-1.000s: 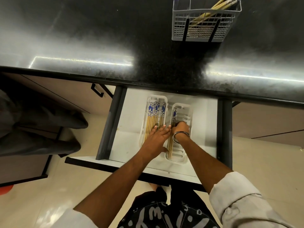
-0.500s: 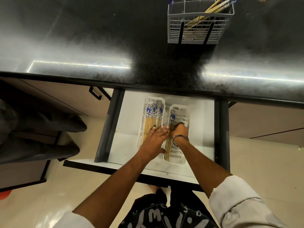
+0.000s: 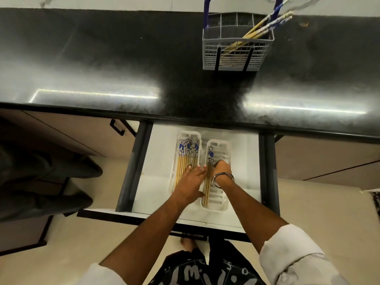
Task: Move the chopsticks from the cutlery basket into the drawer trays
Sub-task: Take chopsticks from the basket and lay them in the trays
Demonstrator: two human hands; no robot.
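Two white trays (image 3: pixel 218 204) lie in one open drawer (image 3: pixel 156 161); one cutlery basket (image 3: pixel 236 52) stands on the counter (image 3: pixel 123 58).

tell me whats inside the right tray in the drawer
The right tray holds a couple of chopsticks along its left side. The right hand covers part of the middle, so anything under it cannot be seen.

A glossy black stone countertop (image 3: pixel 102 58) reflects strip lights above beige cabinet doors (image 3: pixel 67 132) and pale floor tiles (image 3: pixel 329 212).
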